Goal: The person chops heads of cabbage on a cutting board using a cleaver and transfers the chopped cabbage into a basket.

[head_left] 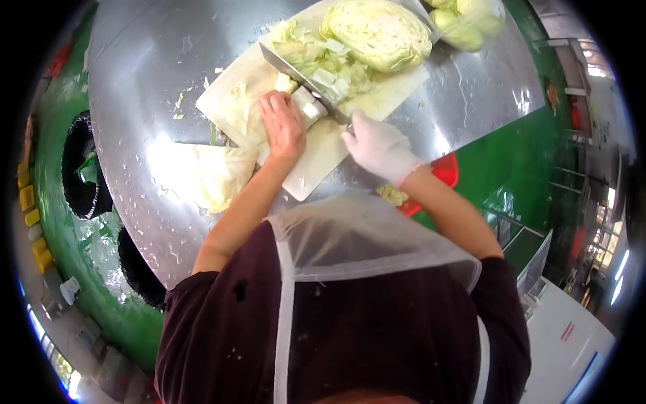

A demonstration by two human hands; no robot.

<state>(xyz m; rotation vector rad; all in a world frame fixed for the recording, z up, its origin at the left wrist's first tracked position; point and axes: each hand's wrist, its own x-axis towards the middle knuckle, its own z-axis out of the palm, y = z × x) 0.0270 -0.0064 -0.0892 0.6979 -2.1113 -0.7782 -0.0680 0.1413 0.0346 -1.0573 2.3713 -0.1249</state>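
Observation:
My bare left hand (282, 126) is closed over a small pale piece of cabbage (286, 83) on the white cutting board (316, 161). In my gloved right hand (381, 145) is the handle of a large knife (296, 74), whose blade reaches up and left across the board beside the left fingertips. Chopped cabbage (336, 71) lies on the far side of the blade. Behind it rests a cut cabbage half (377, 34), its layers showing. Another cabbage chunk (225, 172) sits on the metal table, left of my left forearm.
The wet metal table (148, 74) has a curved edge. Several pale green cabbages (468, 23) are in a clear bag at the back right. A red container (445, 170) is below the table edge at the right. Black bins (84, 168) stand on the green floor at the left.

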